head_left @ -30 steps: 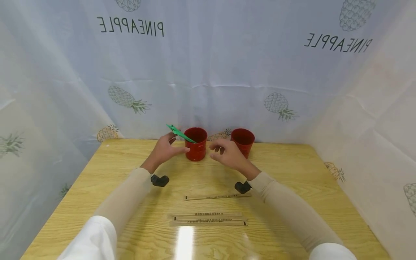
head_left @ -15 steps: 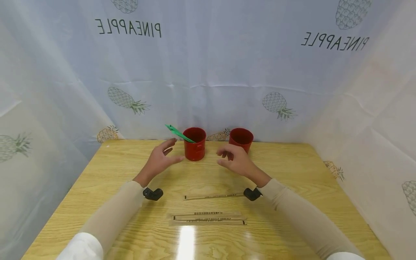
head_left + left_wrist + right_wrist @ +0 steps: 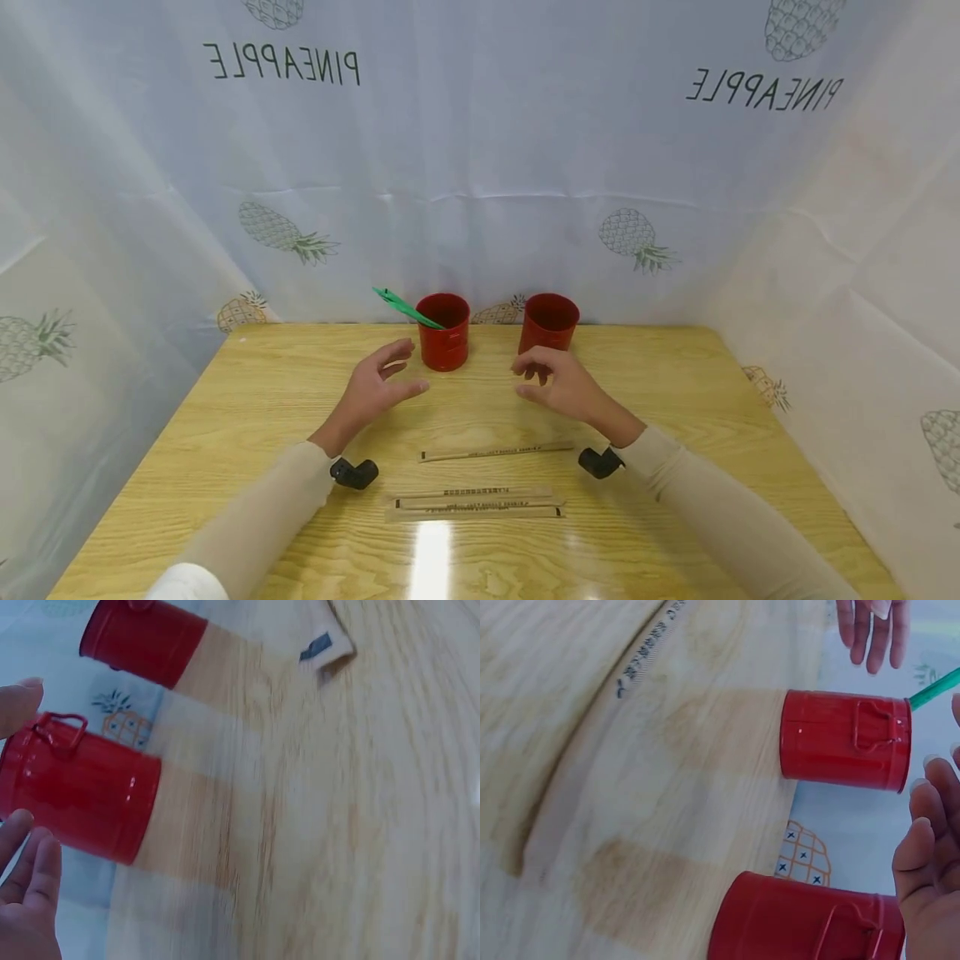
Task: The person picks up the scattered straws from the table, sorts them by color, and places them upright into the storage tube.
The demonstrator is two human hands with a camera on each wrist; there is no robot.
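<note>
Hanging cloth (image 3: 480, 150) behind table (image 3: 652, 375) and cups (image 3: 445, 350)

On the desk (image 3: 675, 383), the left cup (image 3: 446, 350) and right cup (image 3: 549, 336) stand apart before the curtain (image 3: 487, 125). In the left cup a strip (image 3: 399, 302) leans leftward. The left grip (image 3: 371, 385) is before and left of that cup, the right grip (image 3: 566, 383) before the other. Nearer lies a lone packet (image 3: 495, 452), then perhaps three grouped packets (image 3: 476, 505).
</note>
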